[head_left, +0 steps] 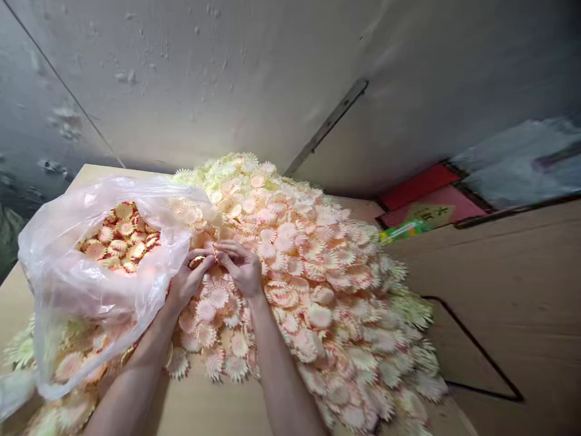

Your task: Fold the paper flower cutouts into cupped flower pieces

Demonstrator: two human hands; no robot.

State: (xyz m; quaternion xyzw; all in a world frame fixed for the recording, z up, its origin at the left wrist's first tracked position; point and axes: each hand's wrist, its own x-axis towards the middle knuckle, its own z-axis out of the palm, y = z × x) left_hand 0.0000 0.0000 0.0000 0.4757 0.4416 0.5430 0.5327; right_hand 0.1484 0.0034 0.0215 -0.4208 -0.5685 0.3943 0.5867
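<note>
My left hand [190,275] and my right hand [240,266] meet fingertip to fingertip over a wide heap of flower-shaped pieces [318,260], pale pink and cream with notched edges. Both are closed in a pinch. A small red-edged flower piece [196,261] shows in the fingers of my left hand. Between the two sets of fingertips is a bit of a similar red-edged piece, mostly hidden. Just left of my hands stands a translucent plastic bag [54,242], its mouth open, holding many small cupped flower pieces [122,236] with dark red rims.
The heap spreads over a light wooden table [213,402], with more pieces under the bag. Behind rises a grey wall [227,79] with a metal strip [327,127]. At the right are red papers [422,184], a green packet [403,231] and a dark bent frame [481,351].
</note>
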